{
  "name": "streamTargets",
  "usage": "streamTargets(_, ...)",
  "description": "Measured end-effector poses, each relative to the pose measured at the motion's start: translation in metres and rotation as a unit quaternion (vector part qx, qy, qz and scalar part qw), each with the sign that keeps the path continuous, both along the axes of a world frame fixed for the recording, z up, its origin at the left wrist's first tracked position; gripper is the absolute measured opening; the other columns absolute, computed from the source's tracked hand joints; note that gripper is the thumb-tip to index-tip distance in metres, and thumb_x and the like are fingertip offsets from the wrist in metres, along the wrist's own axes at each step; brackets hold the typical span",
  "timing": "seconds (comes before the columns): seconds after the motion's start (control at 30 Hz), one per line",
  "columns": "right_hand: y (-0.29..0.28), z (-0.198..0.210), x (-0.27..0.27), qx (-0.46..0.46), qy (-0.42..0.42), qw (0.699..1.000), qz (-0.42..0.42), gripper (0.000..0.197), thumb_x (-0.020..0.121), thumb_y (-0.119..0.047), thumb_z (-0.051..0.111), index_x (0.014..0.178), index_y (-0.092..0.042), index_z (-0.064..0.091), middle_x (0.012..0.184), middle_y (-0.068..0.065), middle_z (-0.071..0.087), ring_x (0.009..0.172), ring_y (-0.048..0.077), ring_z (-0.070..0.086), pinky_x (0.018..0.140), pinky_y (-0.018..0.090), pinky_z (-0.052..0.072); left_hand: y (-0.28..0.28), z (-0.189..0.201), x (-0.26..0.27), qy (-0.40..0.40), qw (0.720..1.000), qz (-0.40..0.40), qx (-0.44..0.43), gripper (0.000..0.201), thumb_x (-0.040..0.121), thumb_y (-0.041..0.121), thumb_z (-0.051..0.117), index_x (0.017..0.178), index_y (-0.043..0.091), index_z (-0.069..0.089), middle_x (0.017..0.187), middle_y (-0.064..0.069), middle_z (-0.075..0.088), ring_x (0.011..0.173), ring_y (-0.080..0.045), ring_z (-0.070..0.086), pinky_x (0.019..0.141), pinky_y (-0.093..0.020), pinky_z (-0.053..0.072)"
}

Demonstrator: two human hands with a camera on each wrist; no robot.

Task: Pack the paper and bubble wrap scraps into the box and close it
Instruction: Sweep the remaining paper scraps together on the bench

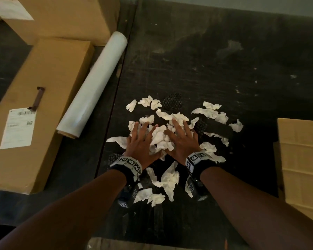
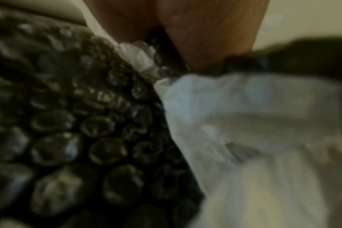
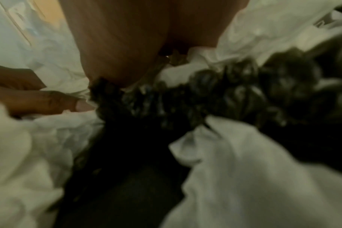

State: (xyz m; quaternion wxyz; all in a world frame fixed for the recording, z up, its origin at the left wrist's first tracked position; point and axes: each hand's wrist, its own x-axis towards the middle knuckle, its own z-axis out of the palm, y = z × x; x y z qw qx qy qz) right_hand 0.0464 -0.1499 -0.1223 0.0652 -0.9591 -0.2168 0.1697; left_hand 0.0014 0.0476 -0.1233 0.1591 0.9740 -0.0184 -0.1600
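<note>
A heap of crumpled white paper scraps (image 1: 162, 138) lies on the dark table (image 1: 206, 60), mixed with pieces of black bubble wrap (image 1: 172, 103). My left hand (image 1: 140, 135) and right hand (image 1: 181, 134) rest palm down on either side of the heap's middle, fingers spread and touching the paper. More scraps (image 1: 168, 179) lie between my wrists. In the left wrist view, bubble wrap (image 2: 68, 131) and paper (image 2: 244, 123) sit under the palm (image 2: 205, 30). The right wrist view shows paper (image 3: 254, 169) and bubble wrap (image 3: 234, 92) below the palm (image 3: 127, 38). A cardboard box (image 1: 300, 159) stands at the right edge, partly cut off.
A long flat cardboard box (image 1: 34, 105) with a label lies at the left, and a bigger box (image 1: 65, 17) sits behind it. A roll of clear film (image 1: 94, 83) lies along the flat box, close to the heap's left side.
</note>
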Motion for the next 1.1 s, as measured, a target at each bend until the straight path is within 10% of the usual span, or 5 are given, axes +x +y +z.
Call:
streamTargets(0.2, -0.005, 0.008, -0.005, 0.05, -0.016, 0.999, -0.005, 0.076, 0.078, -0.063, 0.065, 0.143, -0.034, 0.042, 0.168, -0.005, 0.003, 0.152, 0.037, 0.0, 0.113, 0.068, 0.018, 0.001, 0.017, 0.001, -0.032, 0.996, 0.043, -0.074, 0.116, 0.065, 0.078, 0.066, 0.158, 0.037, 0.01, 0.166, -0.001, 0.007, 0.155, -0.029, -0.001, 0.119, -0.065, 0.02)
streamTargets(0.4, -0.019, 0.036, -0.02, 0.087, -0.035, 0.994, -0.053, 0.102, 0.071, -0.077, 0.059, 0.156, -0.044, 0.013, 0.167, -0.009, 0.0, 0.154, 0.027, -0.002, 0.118, 0.067, 0.006, 0.004, 0.057, -0.016, -0.077, 0.997, 0.002, -0.033, 0.123, 0.056, 0.087, 0.054, 0.159, 0.038, 0.008, 0.166, 0.001, 0.004, 0.155, -0.029, -0.005, 0.115, -0.074, 0.004)
streamTargets(0.73, -0.062, 0.038, -0.043, 0.101, 0.024, 0.896, -0.432, 0.122, 0.059, -0.097, 0.048, 0.154, -0.047, -0.01, 0.167, 0.005, -0.016, 0.152, 0.041, -0.005, 0.115, 0.071, 0.008, 0.045, 0.036, -0.046, 0.046, 0.982, 0.167, -0.079, 0.135, 0.043, 0.102, 0.056, 0.15, 0.059, -0.016, 0.165, 0.0, -0.024, 0.15, -0.043, -0.02, 0.112, -0.078, 0.008)
streamTargets(1.1, -0.039, 0.038, -0.047, 0.118, 0.039, 0.952, -0.279, 0.116, 0.061, -0.092, 0.054, 0.153, -0.053, -0.006, 0.166, -0.006, -0.019, 0.153, 0.034, -0.007, 0.116, 0.069, 0.014, 0.019, 0.043, -0.023, 0.0, 0.991, 0.069, -0.113, 0.142, 0.043, 0.097, 0.066, 0.155, 0.052, -0.009, 0.166, -0.002, -0.019, 0.152, -0.041, -0.011, 0.112, -0.077, 0.013)
